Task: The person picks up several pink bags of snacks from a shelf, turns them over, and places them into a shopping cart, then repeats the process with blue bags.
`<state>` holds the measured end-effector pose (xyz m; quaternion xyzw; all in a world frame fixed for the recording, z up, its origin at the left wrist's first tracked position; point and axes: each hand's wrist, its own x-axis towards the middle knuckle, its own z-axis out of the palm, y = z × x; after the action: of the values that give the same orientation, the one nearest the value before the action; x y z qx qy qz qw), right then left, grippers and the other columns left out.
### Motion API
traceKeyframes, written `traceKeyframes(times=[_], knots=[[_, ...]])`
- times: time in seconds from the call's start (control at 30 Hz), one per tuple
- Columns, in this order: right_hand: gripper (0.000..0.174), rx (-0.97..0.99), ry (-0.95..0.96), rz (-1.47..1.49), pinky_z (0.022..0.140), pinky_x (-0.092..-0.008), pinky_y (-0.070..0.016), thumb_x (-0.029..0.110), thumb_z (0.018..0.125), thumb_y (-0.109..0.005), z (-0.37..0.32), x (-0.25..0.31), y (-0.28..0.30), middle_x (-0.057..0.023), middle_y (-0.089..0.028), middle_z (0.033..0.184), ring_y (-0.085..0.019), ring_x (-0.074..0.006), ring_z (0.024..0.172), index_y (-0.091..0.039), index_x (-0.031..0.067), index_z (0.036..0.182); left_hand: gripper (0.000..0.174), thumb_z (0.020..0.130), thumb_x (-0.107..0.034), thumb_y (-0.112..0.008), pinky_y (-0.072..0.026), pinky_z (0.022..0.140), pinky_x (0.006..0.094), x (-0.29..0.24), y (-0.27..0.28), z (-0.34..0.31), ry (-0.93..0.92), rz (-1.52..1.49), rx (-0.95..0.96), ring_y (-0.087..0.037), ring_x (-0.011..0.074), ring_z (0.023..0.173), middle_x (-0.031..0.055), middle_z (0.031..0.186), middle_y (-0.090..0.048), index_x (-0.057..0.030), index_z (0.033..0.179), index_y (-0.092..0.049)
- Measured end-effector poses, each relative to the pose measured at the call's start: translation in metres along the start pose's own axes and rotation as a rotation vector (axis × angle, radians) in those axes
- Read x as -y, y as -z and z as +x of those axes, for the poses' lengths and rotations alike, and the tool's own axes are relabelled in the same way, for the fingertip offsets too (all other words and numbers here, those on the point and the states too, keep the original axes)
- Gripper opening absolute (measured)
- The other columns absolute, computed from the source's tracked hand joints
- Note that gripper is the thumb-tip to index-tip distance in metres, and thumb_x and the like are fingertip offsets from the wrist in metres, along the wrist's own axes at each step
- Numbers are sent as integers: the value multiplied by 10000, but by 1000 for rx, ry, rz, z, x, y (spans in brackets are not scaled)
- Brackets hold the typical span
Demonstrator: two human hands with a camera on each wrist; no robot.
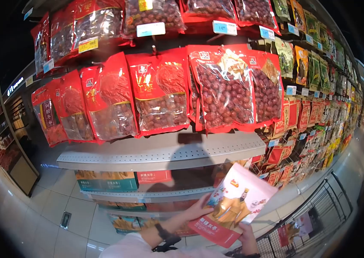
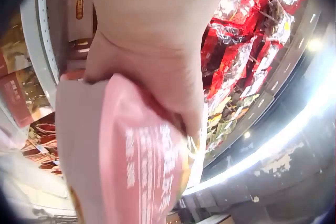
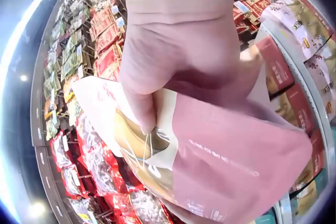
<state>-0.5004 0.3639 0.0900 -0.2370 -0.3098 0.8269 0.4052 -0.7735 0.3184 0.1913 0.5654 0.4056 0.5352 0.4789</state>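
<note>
Got a pink-and-white stand-up pouch up in the air here, tilted, pink base toward the body and white top angled away to the right. Gripped at the left edge by the left hand, and near the lower right corner by the right hand. So yeah, not touching each other, but both clamped on the same bag. Can't really make out the fingers round the back, mostly hidden.

Handling-wise, probably on the light side, nothing to strain over. Looks fairly well filled, so likely a bit stiff on the outside with some give underneath. Probably kinda slippery too, judging by the smooth film. Not very fragile, at a guess, but likely to crease if squeezed hard. Best to take hold by both side edges, or support from below near the pink base. Wouldn't trust a single pinch at a top corner tbh.

Position-wise: bridging the gap from hand to hand, in front of the lower shelves, below the hanging bags of red dates, and near the shopping cart with a lookalike pouch inside.
</note>
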Motion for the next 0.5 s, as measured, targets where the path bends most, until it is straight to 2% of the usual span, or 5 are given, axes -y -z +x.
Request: traceKeyframes(times=[0.03,0.07,0.2,0.3,0.5], knots=[[588,34,32,39,902,-439,-482,87,761,-603,-6,7,11,-159,-536,1191,-558,-310,1066,-369,-21,1289,738,807,-146,-667,-197,1081,313,-21,-13,5,231,-211,107,-236,173,1310,121,1396,-282,-29,1383,-221],[611,64,70,79,912,-432,-476,84,753,-607,-14,13,16,-158,-533,1198,-550,-306,1079,-356,-23,1300,738,807,-146,-667,-197,1081,313,-25,-18,13,251,-212,115,-236,173,1310,121,1396,-282,-29,1383,-221],[610,-46,254,-262,922,-405,-463,65,753,-608,-44,64,20,-137,-532,1202,-553,-271,1077,-353,-26,1300,721,766,-129,-701,-312,1020,329,21,-49,49,203,7,283,-384,181,1205,131,1290,-408,-11,1337,-276],[599,-200,269,-63,944,-399,-424,14,754,-615,-61,72,54,-83,-508,1231,-511,-236,1118,-368,20,1299,687,759,-162,-712,-404,926,347,40,-89,59,51,62,315,-504,226,1088,157,1185,-500,-15,1299,-315],[520,-479,609,52,954,-406,-417,69,828,-575,-111,85,132,-73,-507,1211,-502,-228,1102,-365,51,1304,790,739,-218,-734,-391,948,352,24,-177,93,-111,348,482,-486,296,1157,222,1246,-466,-4,1334,-260]])
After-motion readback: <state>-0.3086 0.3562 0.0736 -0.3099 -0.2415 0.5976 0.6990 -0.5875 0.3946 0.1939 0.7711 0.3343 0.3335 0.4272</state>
